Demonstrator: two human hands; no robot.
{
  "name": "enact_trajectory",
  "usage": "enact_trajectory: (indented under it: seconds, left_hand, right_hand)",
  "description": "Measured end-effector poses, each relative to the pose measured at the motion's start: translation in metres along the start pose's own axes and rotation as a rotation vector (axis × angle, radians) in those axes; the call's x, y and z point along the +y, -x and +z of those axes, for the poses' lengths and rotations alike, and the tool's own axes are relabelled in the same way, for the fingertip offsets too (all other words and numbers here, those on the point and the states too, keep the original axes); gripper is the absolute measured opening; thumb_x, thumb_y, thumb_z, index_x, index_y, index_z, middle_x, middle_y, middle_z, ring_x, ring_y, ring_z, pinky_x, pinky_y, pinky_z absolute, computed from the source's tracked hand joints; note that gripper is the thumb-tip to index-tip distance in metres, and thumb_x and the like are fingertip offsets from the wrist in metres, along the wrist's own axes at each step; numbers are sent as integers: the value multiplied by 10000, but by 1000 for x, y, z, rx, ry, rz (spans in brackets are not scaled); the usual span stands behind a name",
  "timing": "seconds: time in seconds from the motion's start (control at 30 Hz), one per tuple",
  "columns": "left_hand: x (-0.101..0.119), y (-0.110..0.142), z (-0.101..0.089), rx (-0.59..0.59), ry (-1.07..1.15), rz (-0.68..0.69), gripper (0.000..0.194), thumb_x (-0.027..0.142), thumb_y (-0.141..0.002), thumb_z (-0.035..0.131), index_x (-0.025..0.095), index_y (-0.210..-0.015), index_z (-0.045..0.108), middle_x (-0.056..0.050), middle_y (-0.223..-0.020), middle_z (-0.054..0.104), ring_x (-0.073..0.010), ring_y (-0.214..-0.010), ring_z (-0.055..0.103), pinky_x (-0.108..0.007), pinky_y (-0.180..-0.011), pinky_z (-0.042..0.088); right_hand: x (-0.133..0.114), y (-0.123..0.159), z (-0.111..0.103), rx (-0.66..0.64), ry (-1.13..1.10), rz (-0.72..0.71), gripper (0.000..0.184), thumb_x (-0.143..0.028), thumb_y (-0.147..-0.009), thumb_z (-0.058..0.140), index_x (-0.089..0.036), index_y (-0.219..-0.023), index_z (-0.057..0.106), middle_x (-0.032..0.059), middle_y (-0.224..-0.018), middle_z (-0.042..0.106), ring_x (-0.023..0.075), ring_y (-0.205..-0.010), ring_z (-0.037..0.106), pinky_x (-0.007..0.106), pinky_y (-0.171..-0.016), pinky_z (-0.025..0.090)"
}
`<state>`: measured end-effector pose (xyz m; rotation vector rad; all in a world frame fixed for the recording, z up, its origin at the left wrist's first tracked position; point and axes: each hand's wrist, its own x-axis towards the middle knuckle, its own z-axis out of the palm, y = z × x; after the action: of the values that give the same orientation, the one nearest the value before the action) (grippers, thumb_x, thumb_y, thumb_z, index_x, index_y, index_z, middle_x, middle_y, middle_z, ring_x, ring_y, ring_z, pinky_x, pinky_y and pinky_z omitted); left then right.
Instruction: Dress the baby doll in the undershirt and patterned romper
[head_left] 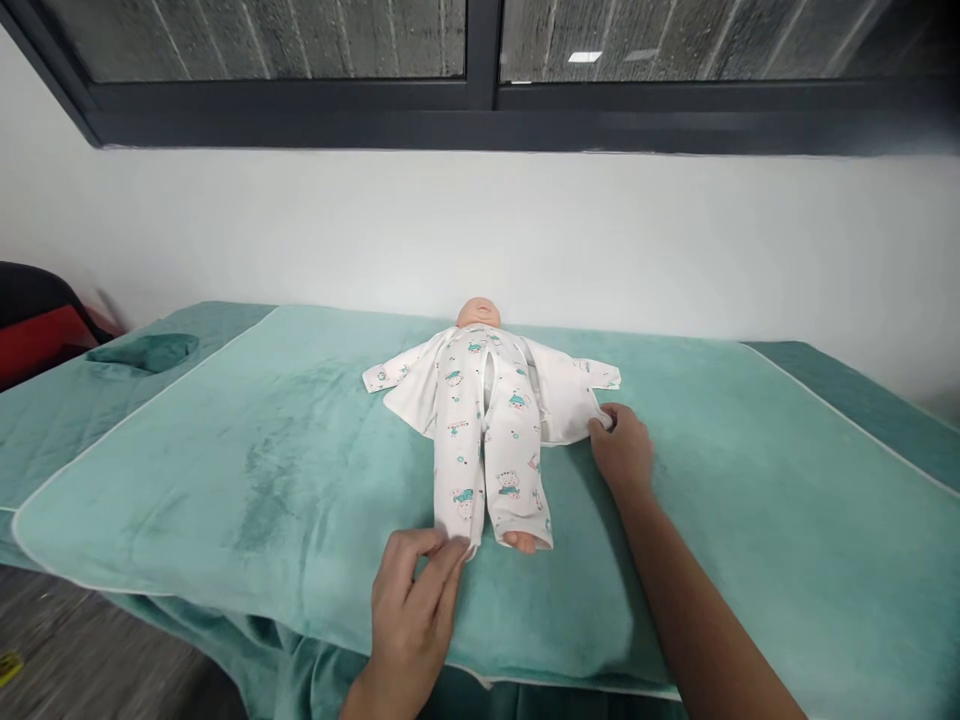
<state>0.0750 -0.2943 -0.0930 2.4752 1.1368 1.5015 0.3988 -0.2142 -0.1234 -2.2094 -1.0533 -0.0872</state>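
Note:
A baby doll (480,312) lies on its back, head toward the wall. White printed pants (460,440) cover both its legs, and one bare foot (520,541) pokes out of the cuff on the right. Spread open beneath and around it is a white printed jacket (566,400), its sleeves stretched to both sides. At the left pant cuff, my left hand (416,600) pinches the fabric between thumb and fingers. My right hand (624,450) is closed on the lower right corner of the jacket's open front panel.
Under the doll a light green plush mat (315,470) covers a padded table with darker green fabric. A round hollow (142,354) shows at the table's left. Behind stands a white wall (480,220) below a dark window frame (300,115). A red and black item (45,325) is at far left.

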Motion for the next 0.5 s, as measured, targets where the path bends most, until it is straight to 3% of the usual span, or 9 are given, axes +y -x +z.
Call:
enact_trajectory:
  seconds: [0.17,0.3,0.5]
  left_hand:
    - [-16,20,8,-70,-74,111,326,4,-816,569,198,-1070,634,-55,-918,582,-152,-821,561,-274,-703,483]
    - [-20,31,11,-61,-162,91,366,1,-807,573,202,-1108,624,-92,-1030,561,-198,-941,557,-323,-775,487]
    - [-9,15,13,-180,-116,54,487,10,-814,563,250,-1238,567,-126,-1300,478,-270,-1192,468,-444,-953,453]
  right_hand:
    - [-1,-1,0,0,-8,7,425,-319,-782,478,-164,-1153,613,118,-1094,674,284,-1000,569,388,-853,385]
    - [0,-1,0,0,-6,0,401,-316,-788,481,-177,-1139,616,111,-1088,679,285,-998,575,385,-841,389]
    - [0,-1,1,5,0,-4,401,-317,-794,484,-170,-1145,611,114,-1101,678,284,-1010,574,384,-848,390]
